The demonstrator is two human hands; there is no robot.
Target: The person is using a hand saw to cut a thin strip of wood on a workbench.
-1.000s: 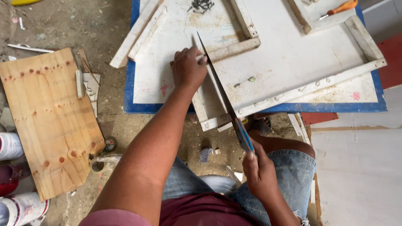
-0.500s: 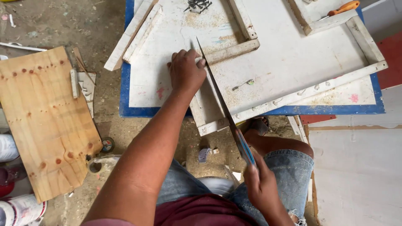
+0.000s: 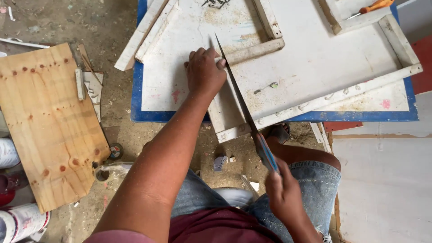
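Drawn back toward the body since half a second ago: right hand (image 3: 282, 194) and handsaw (image 3: 240, 104), the blue handle now low over the denim knee. Closed tight round that handle, fingers wrapped, grip partly cut off by the frame's lower edge. Thin dark blade, straight and narrow, slanting up across the white painted panel (image 3: 315, 67) to a tip beside the left hand (image 3: 204, 72). Pressed flat and spread on the panel, that hand, holding nothing, thumb side just touching the blade. Chalky, scuffed paint, raised wooden battens, sawdust in patches. Beneath, a blue-edged board (image 3: 137, 90). Left on gritty concrete, a raw plywood sheet (image 3: 47, 121) with reddish knots. Teeth of the blade too fine to make out.
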